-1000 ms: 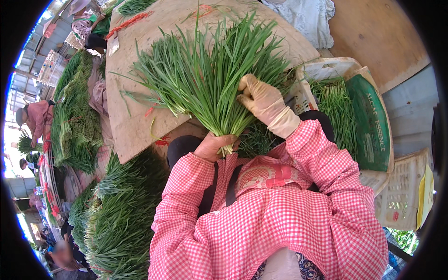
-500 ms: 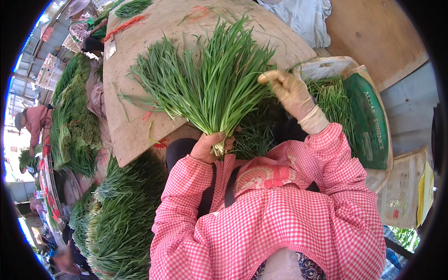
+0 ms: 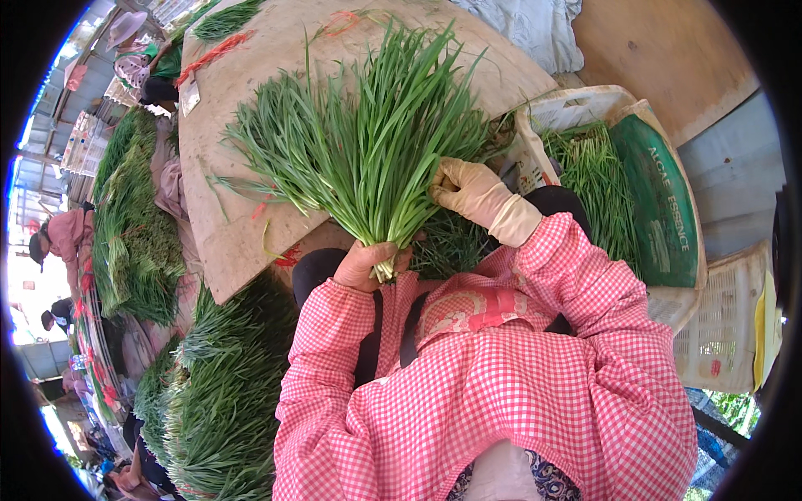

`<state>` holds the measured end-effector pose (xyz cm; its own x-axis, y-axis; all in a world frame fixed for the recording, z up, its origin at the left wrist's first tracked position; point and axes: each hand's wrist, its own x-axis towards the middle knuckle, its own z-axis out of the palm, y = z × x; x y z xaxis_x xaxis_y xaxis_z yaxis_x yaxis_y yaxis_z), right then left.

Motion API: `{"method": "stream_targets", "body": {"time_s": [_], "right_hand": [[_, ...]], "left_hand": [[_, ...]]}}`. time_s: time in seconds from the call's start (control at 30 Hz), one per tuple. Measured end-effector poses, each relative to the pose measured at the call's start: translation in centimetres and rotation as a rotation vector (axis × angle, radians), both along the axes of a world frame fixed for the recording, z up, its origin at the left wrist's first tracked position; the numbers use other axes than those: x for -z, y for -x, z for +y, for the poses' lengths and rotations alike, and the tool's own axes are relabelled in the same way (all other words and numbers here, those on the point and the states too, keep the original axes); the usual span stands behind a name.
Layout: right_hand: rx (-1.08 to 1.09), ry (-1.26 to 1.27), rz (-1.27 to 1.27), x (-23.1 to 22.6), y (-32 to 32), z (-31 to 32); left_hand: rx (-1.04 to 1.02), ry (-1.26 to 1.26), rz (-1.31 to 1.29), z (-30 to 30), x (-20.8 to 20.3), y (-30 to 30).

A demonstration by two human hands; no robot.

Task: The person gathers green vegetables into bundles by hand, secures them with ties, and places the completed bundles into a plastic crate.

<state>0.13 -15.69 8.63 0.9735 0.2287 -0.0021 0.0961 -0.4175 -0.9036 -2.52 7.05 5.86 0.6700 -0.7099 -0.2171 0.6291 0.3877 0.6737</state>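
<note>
At table, left hand clasps green bunch; right hand alongside, partly obscured, pinch unclear.

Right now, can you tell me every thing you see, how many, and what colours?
Tabletop board: one, tan, upper middle
Held bunch of leaves: one, green, centre
Small bunch: one, green, top left
Leaf piles: at least two, green, left side
Red strands: several, red, mostly upper left
White crate: one, off-white, right
Crate greens: uncountable, green, inside it
Green sheet: one, green, crate's right side
Pale basket: one, cream, lower right
Cloth: one, whitish, top
Brown board: one, brown, top right
Other people: at least three, mixed clothes, far left
Checked jacket: one, pink-white, bottom
Left hand: one, bare, around stems
Right hand: one, cream glove, by leaves
</note>
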Motion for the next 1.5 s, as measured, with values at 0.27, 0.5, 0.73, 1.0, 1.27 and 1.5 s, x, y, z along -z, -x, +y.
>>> {"method": "stream_targets", "body": {"time_s": [0.27, 0.5, 0.73, 1.0, 1.27, 1.5], "right_hand": [[0.253, 0.758, -0.242, -1.4, -1.3, -6.7], [0.185, -0.44, 0.188, -6.2, 0.1, -12.7], [-0.48, 0.921, 0.016, -0.5, 5.9, -5.2], [-0.06, 0.625, -1.024, -6.5, 1.9, 2.6], [-0.181, 0.264, -0.589, -2.2, 2.4, 2.7], [-0.004, -0.184, -0.165, -4.3, 0.2, 3.2]], "left_hand": [[-0.129, 0.075, 0.001, 1.3, -0.3, 0.3], [-0.274, 0.204, 0.064, 2.5, 0.1, 0.2], [-0.247, 0.172, 0.014, 2.4, 0.3, 0.0], [-0.186, 0.018, -0.079, 2.1, -0.2, 0.4], [-0.203, -0.017, -0.043, 2.0, 0.2, 0.5], [-0.206, -0.124, -0.073, 1.4, -0.2, 0.6]]}}
